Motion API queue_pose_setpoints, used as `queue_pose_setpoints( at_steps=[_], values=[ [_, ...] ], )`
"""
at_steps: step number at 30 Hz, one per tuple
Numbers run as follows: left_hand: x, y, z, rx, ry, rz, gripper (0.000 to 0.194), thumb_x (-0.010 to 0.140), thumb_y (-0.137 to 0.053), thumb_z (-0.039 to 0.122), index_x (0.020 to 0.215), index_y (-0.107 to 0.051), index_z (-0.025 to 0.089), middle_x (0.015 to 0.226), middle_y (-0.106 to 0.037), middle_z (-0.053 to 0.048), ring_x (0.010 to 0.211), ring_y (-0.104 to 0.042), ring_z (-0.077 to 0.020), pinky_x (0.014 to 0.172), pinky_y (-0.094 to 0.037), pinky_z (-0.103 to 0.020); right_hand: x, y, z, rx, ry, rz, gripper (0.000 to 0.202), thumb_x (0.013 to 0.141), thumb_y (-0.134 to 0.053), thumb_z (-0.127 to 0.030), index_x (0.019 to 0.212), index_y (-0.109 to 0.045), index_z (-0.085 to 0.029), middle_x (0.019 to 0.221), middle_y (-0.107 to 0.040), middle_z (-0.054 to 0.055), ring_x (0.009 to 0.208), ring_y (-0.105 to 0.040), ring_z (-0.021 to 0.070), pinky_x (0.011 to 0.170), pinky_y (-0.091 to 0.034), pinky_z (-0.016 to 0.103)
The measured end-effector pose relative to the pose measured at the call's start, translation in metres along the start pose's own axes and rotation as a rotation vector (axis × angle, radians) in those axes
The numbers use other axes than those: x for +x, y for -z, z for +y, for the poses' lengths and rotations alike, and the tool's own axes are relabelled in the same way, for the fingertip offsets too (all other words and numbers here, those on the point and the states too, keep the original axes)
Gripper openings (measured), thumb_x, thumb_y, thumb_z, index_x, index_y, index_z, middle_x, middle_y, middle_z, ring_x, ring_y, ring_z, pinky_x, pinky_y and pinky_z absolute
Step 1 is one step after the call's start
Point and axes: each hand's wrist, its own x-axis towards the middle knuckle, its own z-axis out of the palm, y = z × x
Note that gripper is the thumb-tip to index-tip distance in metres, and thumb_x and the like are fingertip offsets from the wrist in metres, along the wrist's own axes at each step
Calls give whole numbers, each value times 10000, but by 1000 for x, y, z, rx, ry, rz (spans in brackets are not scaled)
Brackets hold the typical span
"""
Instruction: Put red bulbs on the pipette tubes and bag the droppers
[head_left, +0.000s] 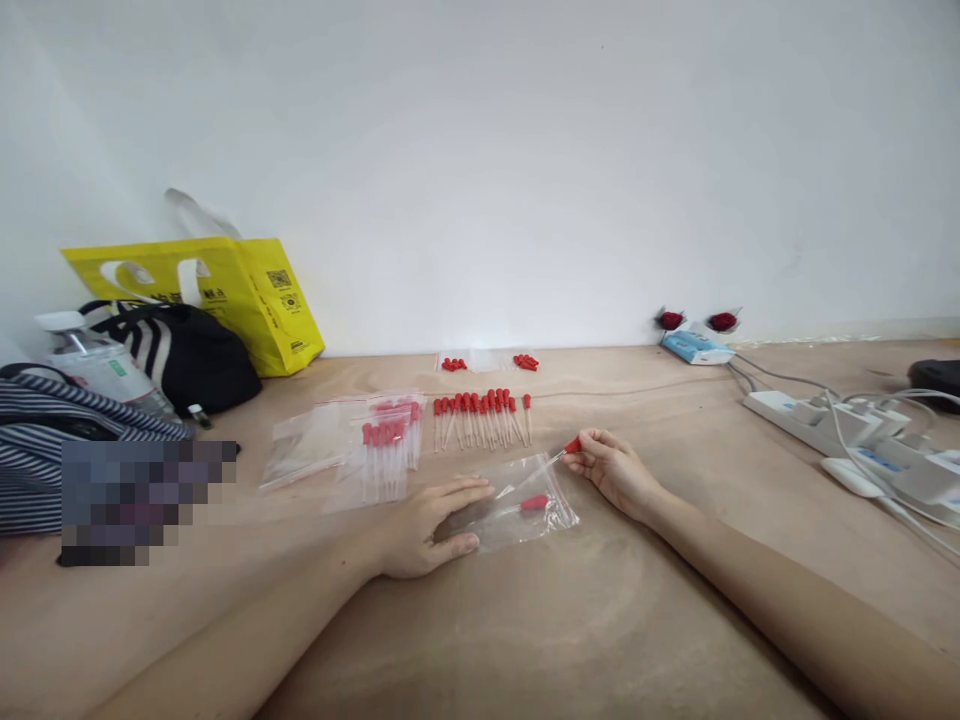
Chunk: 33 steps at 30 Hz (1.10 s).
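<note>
A clear zip bag (501, 530) lies flat on the table, its mouth towards the right. Inside it rests a dropper (534, 502) with a red rubber bulb. My left hand (431, 525) lies on the bag's left end, fingers stretched and thumb apart. Between the fingertips of my right hand (611, 470) is the red bulb of a second dropper (573, 445); its thin glass tube points left into the bag's opening. Behind the bag, several red-bulbed droppers (480, 403) lie in a row. Filled bags of droppers (386, 450) overlap on the left.
Red bulbs in a clear bag (526, 362) lie near the wall. A yellow bag (289, 310), a black bag (202, 355), a water bottle (112, 360) and a striped cloth item (30, 480) stand left. Power strips (847, 425) with cables and a blue tissue pack (697, 347) are right.
</note>
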Motion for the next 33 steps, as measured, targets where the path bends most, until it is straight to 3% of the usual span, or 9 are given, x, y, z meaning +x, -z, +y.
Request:
queue_pose_setpoints(
  at_steps=[5,8,15,18,21,23,26,28,33],
  values=[
    [1,0,1,-1,-15,24,548,834,-470,371,1334,-268,275,1365,-356,-41,1247,-317,-221,1027,-265,-417,-11,-4,-3,-249,-64,-171,299,552,-742,-351,684,-541,-174,610,-617,-17,531,-582,102,541,-455,227],
    [1,0,2,-8,-36,21,530,837,-468,351,1328,-286,267,1360,-364,-41,1243,-326,-215,1031,-263,-407,-11,-5,1,-429,6,-248,277,546,-737,-354,654,-571,-161,591,-600,-21,514,-527,86,542,-430,226],
    [2,0,2,-19,-39,26,524,832,-476,350,1319,-310,249,1352,-378,-44,1243,-325,-220,1032,-263,-410,-11,-10,8,-806,319,-280,136,660,-644,-341,660,-687,-212,823,-583,40,789,-540,168,739,-433,303],
    [3,0,2,-32,-46,40,526,827,-486,340,1316,-317,245,1348,-383,-45,1239,-333,-221,1033,-262,-411,-13,-11,6,-886,352,-406,151,722,-586,-318,662,-700,-239,856,-574,46,866,-527,178,814,-406,319],
    [3,-1,1,-18,-53,38,512,833,-479,332,1314,-321,254,1352,-378,-37,1243,-327,-210,1036,-257,-406,-10,-9,3,-839,296,-508,166,728,-575,-328,700,-698,-221,891,-581,47,853,-535,173,772,-420,303],
    [2,-1,-1,-4,-50,24,487,841,-468,343,1304,-342,262,1359,-367,-35,1249,-316,-207,1038,-252,-407,0,-8,2,-776,239,-450,185,694,-597,-352,688,-681,-187,814,-599,40,743,-550,154,684,-431,278],
    [2,-2,-3,-3,-43,13,463,844,-462,361,1290,-368,272,1368,-351,-34,1256,-303,-214,1037,-249,-418,25,-9,1,-801,207,-121,195,642,-621,-349,603,-606,-159,577,-557,-13,540,-496,106,555,-404,234],
    [2,-1,-3,-10,-40,13,461,843,-464,365,1286,-375,273,1369,-349,-38,1255,-305,-217,1035,-249,-425,47,-14,2,-860,228,78,153,618,-636,-298,609,-564,-163,556,-539,-30,526,-481,94,534,-389,214],
    [3,1,1,-47,-20,8,457,832,-479,362,1272,-400,264,1360,-363,-52,1246,-323,-224,1024,-263,-437,98,-34,8,-921,193,238,247,567,-663,-269,762,-550,-167,640,-575,10,588,-534,138,531,-392,238]
  ],
)
